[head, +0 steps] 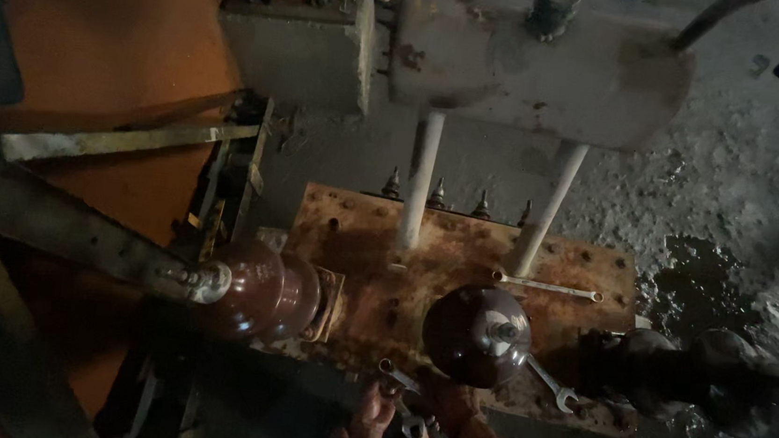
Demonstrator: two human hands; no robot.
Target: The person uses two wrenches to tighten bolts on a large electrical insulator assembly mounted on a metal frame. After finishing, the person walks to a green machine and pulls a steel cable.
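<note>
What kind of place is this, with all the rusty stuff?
Probably a repair workshop for big electrical machines. A rusty metal lid carries shiny brown insulators, spanners lie on it, and the concrete floor is stained with a dark oily puddle.

A flat lid plate (461, 263) lies at the middle. On it stand two insulators: one (261, 290) at its left edge, the other (478, 335) near its front edge. A spanner (548, 286) lies on the plate behind the second insulator, another (552, 384) just to its right. Two pipes (421, 179) rise from the plate to a tank (535, 63) behind. Both hands, left hand (370, 424) and right hand (450, 405), sit at the plate's front edge, below the second insulator, with a wrench (409, 423) between them.
</note>
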